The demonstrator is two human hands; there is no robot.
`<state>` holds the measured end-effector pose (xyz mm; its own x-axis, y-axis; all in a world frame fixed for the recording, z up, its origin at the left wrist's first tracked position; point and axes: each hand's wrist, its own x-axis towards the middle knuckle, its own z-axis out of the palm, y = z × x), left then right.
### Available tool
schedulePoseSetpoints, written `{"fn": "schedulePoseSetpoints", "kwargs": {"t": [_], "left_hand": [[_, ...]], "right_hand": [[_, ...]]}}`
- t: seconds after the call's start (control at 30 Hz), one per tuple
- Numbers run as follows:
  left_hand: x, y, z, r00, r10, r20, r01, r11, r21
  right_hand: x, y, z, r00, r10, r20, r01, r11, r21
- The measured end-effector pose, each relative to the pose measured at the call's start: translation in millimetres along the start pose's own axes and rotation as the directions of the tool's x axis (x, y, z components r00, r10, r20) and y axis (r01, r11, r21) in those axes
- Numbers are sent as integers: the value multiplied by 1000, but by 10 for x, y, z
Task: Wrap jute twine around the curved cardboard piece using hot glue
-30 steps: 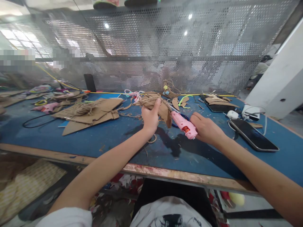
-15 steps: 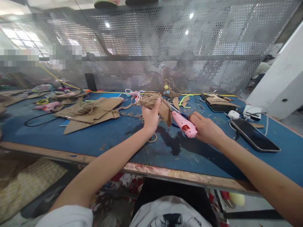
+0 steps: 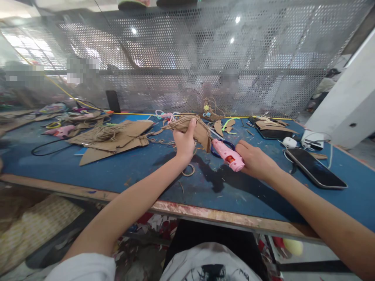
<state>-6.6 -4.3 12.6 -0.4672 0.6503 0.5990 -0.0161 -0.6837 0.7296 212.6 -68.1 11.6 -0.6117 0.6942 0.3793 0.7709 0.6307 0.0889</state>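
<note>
My left hand (image 3: 184,141) is closed on a curved piece of cardboard (image 3: 201,134), thumb on top. Strands of brown twine (image 3: 184,118) run along the cardboard's upper edge. In my right hand (image 3: 254,158) is a pink hot glue gun (image 3: 227,154), its nozzle pointing left at the cardboard's right end. From here I cannot tell whether the tip touches it. Behind the glue gun lie scissors with dark blue handles (image 3: 216,151), partly covered. A small loop of twine (image 3: 189,170) rests on the blue table below my left hand.
Cardboard sheets with a twine bundle (image 3: 107,134) lie left, near another pink glue gun (image 3: 60,131). A phone (image 3: 316,168), a white charger (image 3: 312,138) and cardboard strips (image 3: 271,124) are at right. A perforated metal screen (image 3: 175,58) closes off the back.
My left hand has shifted slightly left and tilted the cardboard, so more of its flat face shows. The glue gun in my right hand has barely moved.
</note>
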Motion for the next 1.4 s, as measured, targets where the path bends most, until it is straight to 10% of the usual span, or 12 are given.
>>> {"fn": "schedulePoseSetpoints", "kwargs": {"t": [0.93, 1.4], "left_hand": [[42, -16, -8, 1000, 3, -25, -4, 1000, -18], [98, 93, 3, 983, -128, -128, 116, 988, -98]], "right_hand": [[-18, -18, 44, 999, -25, 23, 25, 999, -21], [32, -125, -51, 959, 18, 282, -9, 999, -35]]}}
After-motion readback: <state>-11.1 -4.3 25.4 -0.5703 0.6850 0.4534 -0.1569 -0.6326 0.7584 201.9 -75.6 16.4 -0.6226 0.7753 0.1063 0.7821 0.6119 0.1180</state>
